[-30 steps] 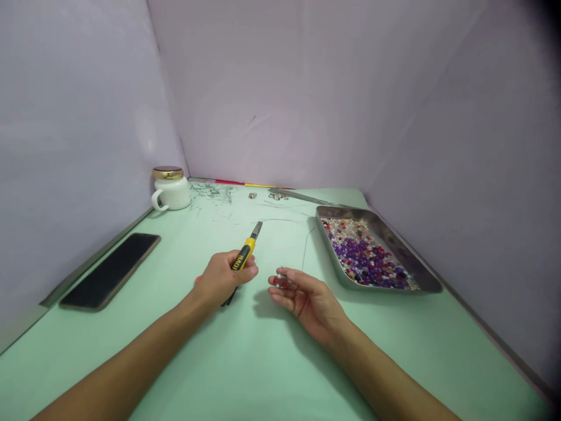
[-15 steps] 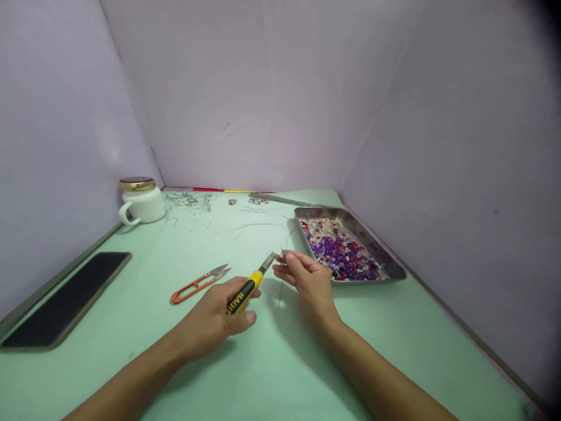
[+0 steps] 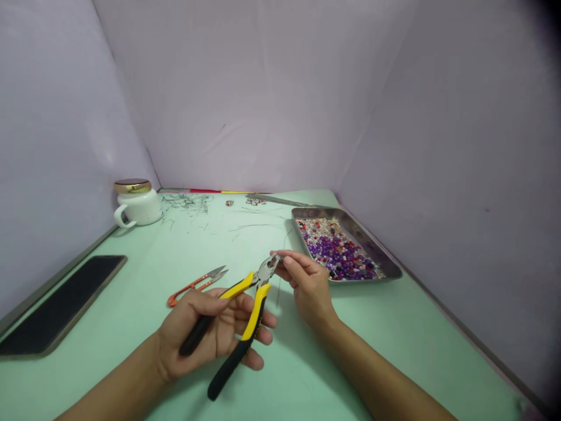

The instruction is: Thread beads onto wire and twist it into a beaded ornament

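Note:
My left hand (image 3: 219,327) holds yellow-and-black pliers (image 3: 254,313), palm turned up, with the handles spread apart. The plier jaws (image 3: 267,269) are slightly parted and reach the fingertips of my right hand (image 3: 309,283). That hand pinches a small piece with thin wire (image 3: 277,292), which sticks out above and below the fingers; the piece itself is mostly hidden. Just right of my right hand lies a metal tray (image 3: 394,270) of purple, red, white and black beads (image 3: 339,251).
Orange thread snips (image 3: 197,285) lie beyond my left hand. A dark phone (image 3: 65,304) rests at the left, with a white lidded mug (image 3: 142,207) behind it. Wire scraps (image 3: 188,203), beaded pieces (image 3: 255,201) and a bundle of wires (image 3: 284,200) lie along the back.
My left hand has turned palm up and the plier handles have spread apart; before, they were closed and seen edge-on. My right hand keeps its pinch almost in place.

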### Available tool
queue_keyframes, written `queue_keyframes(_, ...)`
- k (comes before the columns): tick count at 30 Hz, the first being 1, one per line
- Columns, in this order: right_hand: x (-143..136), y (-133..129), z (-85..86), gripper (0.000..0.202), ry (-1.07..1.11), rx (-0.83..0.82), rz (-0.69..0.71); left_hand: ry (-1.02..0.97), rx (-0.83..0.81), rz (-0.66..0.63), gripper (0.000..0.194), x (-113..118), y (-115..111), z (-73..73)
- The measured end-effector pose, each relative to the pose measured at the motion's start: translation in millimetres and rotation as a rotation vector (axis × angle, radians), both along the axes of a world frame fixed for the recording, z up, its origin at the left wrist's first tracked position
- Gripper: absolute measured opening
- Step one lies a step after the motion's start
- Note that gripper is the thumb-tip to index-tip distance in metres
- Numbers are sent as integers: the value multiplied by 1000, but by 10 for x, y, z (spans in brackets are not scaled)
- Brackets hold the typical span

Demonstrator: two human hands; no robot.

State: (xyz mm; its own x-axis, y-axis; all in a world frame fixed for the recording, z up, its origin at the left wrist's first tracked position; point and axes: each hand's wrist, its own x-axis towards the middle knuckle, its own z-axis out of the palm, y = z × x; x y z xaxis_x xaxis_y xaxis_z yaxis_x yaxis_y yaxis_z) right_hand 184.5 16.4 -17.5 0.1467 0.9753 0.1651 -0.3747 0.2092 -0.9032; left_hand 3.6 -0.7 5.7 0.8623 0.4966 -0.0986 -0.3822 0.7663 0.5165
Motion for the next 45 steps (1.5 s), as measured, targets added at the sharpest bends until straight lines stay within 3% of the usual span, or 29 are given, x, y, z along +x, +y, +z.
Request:
queue_keyframes(17,30,-10,55,15,55,30,83,-44,-20,-55,40,27,-25,-2)
queue_keyframes(34,50,-10,-26,17,-52,111,72,-36,-2,-63,41,36,-35,-21)
queue_keyframes(40,45,3,-44,17,-135,139,8,3,3,-15,28,32,-16,-29)
queue_keyframes(45,24,-10,-4,15,-232,121,-85,144,5,26,15,18,-26,60)
